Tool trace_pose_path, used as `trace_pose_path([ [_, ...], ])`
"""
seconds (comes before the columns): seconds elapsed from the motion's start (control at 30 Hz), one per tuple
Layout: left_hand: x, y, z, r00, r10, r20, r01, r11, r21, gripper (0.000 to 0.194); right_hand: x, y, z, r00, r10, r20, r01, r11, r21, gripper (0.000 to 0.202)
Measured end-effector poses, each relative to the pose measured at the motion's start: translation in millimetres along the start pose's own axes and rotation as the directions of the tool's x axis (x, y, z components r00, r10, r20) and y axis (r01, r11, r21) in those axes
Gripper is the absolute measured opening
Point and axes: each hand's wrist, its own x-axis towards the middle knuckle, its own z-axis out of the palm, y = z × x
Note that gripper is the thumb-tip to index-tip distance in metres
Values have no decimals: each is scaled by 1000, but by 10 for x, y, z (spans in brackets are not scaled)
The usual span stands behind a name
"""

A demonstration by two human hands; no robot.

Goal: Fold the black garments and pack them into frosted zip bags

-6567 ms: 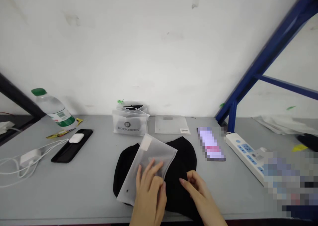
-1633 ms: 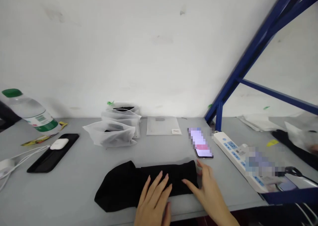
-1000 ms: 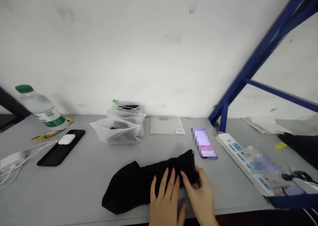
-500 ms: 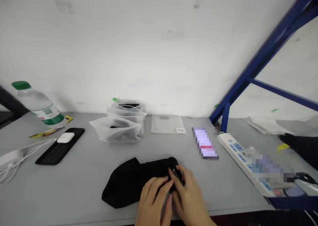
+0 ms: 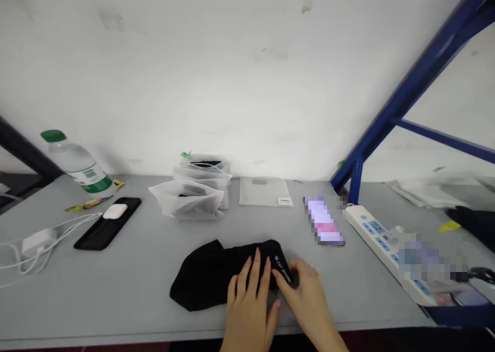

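Observation:
A black folded cloth garment [image 5: 209, 277] with white lettering at its right end lies flat near the table's front edge; I cannot tell its exact kind. Across its middle rests my left hand [image 5: 249, 303], fingers stretched out and slightly spread, thumb apart at the lower edge. My right hand [image 5: 307, 292] grips the garment's right end beside the lettering, thumb on top and fingers curled round the edge. Part of that end is hidden behind the right hand.
Translucent pouches [image 5: 189, 200] with black contents stand at the back, beside a flat pouch [image 5: 265, 192]. A bottle [image 5: 87, 171], a black phone [image 5: 100, 233] with a white case and cables lie left. Rightward are a blurred lit phone [image 5: 323, 220], power strip [image 5: 381, 243] and blue frame [image 5: 390, 104].
My left hand has flattened out over the garment and the right hand has shifted right to its end, uncovering more lettering. The whole view has moved slightly.

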Motion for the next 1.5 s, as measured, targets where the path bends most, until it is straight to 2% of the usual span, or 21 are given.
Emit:
trace_pose_path([
  [0.13,38,213,131,999,-43,1,43,992,-118,65,1,-83,-15,986,126,-109,-103,976,189,32],
  [0.23,68,277,179,994,-112,10,112,973,-202,64,-55,-105,27,972,123,-201,-83,976,199,30],
  [0.33,59,201,150,1000,-21,21,25,975,-222,63,-124,-87,101,968,-13,-250,44,992,118,25],
  [0.4,31,100,110,998,65,26,-57,972,-229,64,-150,-67,127,952,-193,-239,209,977,42,31],
  [0.47,4,-7,62,988,138,68,-116,959,-259,65,-150,-47,123,890,-415,-187,416,909,-36,43],
  [0.57,-11,-151,-34,963,226,148,-168,929,-329,64,-120,-23,98,731,-679,-70,670,734,-111,57],
  [0.63,-18,-238,-123,956,241,168,-163,912,-377,56,-106,-19,96,663,-748,7,741,655,-149,61],
  [0.7,-45,-321,-222,974,187,128,-123,910,-395,39,-113,-39,112,641,-764,79,760,616,-206,62],
  [0.77,-96,-396,-305,996,67,54,-42,929,-369,27,-136,-95,132,647,-752,131,753,601,-267,62],
  [0.83,-156,-453,-347,999,-36,10,37,949,-314,29,-156,-182,135,671,-724,161,733,615,-291,61],
  [0.93,-226,-488,-312,1000,-19,15,21,983,-184,50,-145,-308,99,724,-662,195,690,689,-222,55],
  [1.03,-258,-479,-221,998,51,29,-50,998,-34,58,-91,-327,77,821,-553,140,564,824,-51,37],
  [1.1,-261,-461,-180,998,60,33,-60,998,26,61,-51,-286,102,912,-408,43,405,912,58,30],
  [1.17,-253,-434,-168,997,67,35,-69,997,46,61,-15,-243,146,970,-244,-12,243,961,135,33],
  [1.23,-240,-398,-168,997,69,36,-71,997,41,63,21,-226,176,991,-127,27,120,974,191,44],
  [1.33,-235,-335,-147,995,98,29,-97,995,-37,63,96,-238,141,990,-6,141,-34,958,286,41],
  [1.4,-252,-310,-115,993,118,-7,-118,980,-158,55,158,-240,68,988,82,129,-118,946,302,40],
  [1.43,-264,-309,-100,997,72,-38,-78,973,-217,48,188,-236,26,989,117,95,-140,948,286,41],
  [1.5,-274,-335,-80,982,-165,-96,132,950,-282,37,234,-220,-47,989,144,16,-144,966,215,41],
])
